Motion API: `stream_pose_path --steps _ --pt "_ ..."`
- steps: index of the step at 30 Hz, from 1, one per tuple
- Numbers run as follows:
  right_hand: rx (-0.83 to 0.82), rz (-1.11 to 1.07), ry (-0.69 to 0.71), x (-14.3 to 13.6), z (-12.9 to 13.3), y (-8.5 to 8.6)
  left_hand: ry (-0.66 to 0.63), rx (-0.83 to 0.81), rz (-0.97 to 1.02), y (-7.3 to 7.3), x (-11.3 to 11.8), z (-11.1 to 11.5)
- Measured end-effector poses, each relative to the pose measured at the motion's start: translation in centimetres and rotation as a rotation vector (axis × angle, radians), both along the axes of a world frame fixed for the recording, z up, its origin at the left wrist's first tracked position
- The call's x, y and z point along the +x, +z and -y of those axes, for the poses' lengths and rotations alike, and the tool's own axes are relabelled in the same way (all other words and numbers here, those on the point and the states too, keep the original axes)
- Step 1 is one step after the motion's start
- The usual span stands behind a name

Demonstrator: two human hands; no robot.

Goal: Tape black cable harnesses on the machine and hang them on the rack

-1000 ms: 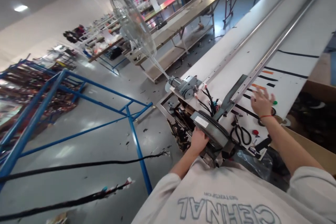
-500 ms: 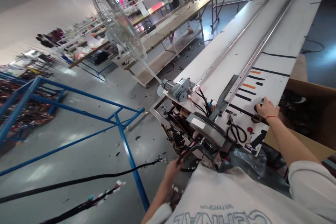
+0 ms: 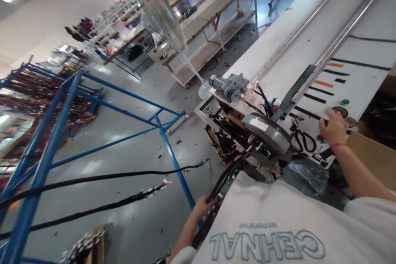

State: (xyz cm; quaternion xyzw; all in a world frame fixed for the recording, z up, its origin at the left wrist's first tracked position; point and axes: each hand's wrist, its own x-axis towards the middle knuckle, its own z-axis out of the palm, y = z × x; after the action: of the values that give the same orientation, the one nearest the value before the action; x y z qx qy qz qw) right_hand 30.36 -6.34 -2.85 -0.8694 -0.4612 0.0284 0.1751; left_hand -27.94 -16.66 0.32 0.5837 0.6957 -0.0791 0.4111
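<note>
My left hand (image 3: pixel 204 206) is closed around a wire harness (image 3: pixel 227 175), a dark bundle with red strands and white connectors. The bundle slants up towards a round metal-rimmed machine head (image 3: pixel 267 132) at the bench end. Over the bench surface, my right hand (image 3: pixel 334 127) has its fingers loosely apart, with nothing seen in them. It is beside a black tape roll (image 3: pixel 344 111) and partly covers a red button (image 3: pixel 320 137). A green button (image 3: pixel 345 102) shows beyond the fingers. Black-handled scissors (image 3: pixel 305 141) lie left of this hand.
A grey motor (image 3: pixel 229 86) stands on the white bench (image 3: pixel 309 29) near its rails. Blue frames (image 3: pixel 123 109) hold long cables at left. A fan (image 3: pixel 161 12) stands behind. At right is a cardboard box (image 3: pixel 371 152). Clear plastic (image 3: pixel 307 177) hangs by my shirt.
My right hand has shifted from the tape roll towards the red button, uncovering the green one. My left hand has drawn back with the harness, and more of it shows. The view has turned.
</note>
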Motion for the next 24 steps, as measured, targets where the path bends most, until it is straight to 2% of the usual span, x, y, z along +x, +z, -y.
stream_pose_path --steps 2,3,5,7,9,11,14,16,20,24 --pt "0.082 0.005 0.185 -4.9 3.1 -1.8 -0.038 -0.056 0.177 -0.4 2.5 -1.1" --pt "0.094 0.003 0.211 -7.0 4.2 -2.6 -0.051 -0.053 0.254 -0.7 4.2 -2.3" --pt "0.079 -0.003 0.148 -9.8 4.6 -3.5 -0.082 -0.028 0.379 -1.2 8.2 -5.8" --pt "0.022 -0.036 0.048 -10.6 3.3 -3.2 -0.122 0.023 0.487 -1.6 12.6 -10.0" --pt "-0.021 -0.074 -0.013 -9.7 1.4 -1.9 -0.231 0.019 0.666 -1.5 16.6 -13.5" --pt "-0.009 -0.084 -0.152 -8.0 0.6 -0.3 -0.265 -0.031 0.646 -1.1 19.4 -15.6" --pt "-0.034 -0.211 -0.580 -5.9 1.5 1.4 -0.288 -0.004 0.563 -0.5 20.7 -16.0" --pt "-0.104 -0.358 -0.779 -5.3 2.6 1.7 -0.240 -0.002 0.577 -0.3 20.3 -15.2" --pt "-0.151 -0.409 -0.829 -5.5 3.7 1.8 -0.077 -0.132 0.704 -0.1 19.2 -13.8" --pt "-0.164 -0.356 -0.849 -5.9 3.6 1.8 -0.033 -0.216 0.802 0.3 19.0 -13.5"
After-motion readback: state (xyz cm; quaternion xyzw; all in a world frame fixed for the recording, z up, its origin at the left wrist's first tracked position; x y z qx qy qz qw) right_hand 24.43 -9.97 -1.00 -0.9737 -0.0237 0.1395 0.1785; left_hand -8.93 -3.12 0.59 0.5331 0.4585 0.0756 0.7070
